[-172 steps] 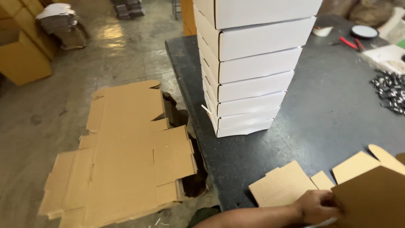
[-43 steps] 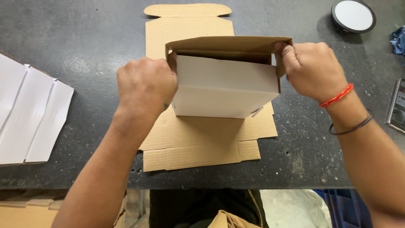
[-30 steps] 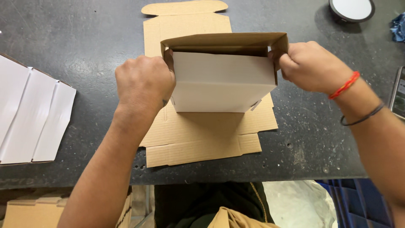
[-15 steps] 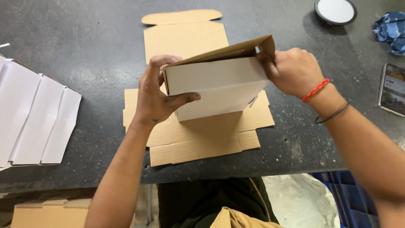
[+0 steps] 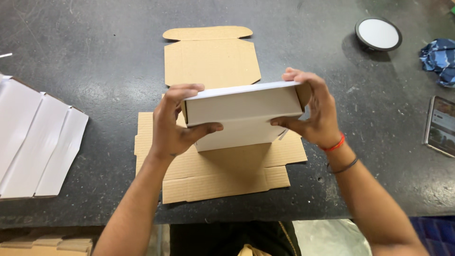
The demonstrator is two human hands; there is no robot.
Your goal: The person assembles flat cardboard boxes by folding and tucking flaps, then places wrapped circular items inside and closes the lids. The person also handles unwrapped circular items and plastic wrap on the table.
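Observation:
A white cardboard box [image 5: 241,114] is held just above the dark table [image 5: 95,71], its lid folded down onto the body. My left hand [image 5: 173,125] grips its left end, thumb under the front wall. My right hand [image 5: 313,111] clasps its right end, fingers over the lid and side flap; a red band and a dark band circle that wrist. Under the box lies a flat brown cardboard blank [image 5: 218,161], unfolded, with its tab pointing away from me.
Flat white box blanks [image 5: 38,142] lie at the left edge. A round black-rimmed white disc [image 5: 377,34] sits at the far right, with a crumpled blue cloth [image 5: 441,59] and a phone [image 5: 441,125] near the right edge. The table's front edge runs just below the brown blank.
The box lid has gone from upright and open to folded down over the body. Both hands shifted to the box ends, and the box tilted and came toward me.

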